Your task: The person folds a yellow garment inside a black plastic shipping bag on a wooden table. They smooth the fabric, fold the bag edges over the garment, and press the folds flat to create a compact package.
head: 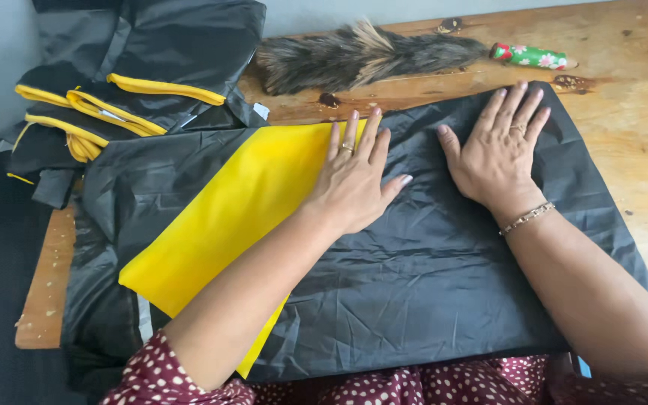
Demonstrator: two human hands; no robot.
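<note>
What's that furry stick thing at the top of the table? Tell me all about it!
It is a feather duster, lying flat on its side along the far edge of the wooden table. Its head is a long, bushy tuft of brown and grey feathers with paler tips, pointing left. Its short handle points right and is wrapped in green covering with red and white flowers. Neither hand touches it; it lies just beyond the black fabric, with its feather end close to the pile of black and yellow cloth.
</note>
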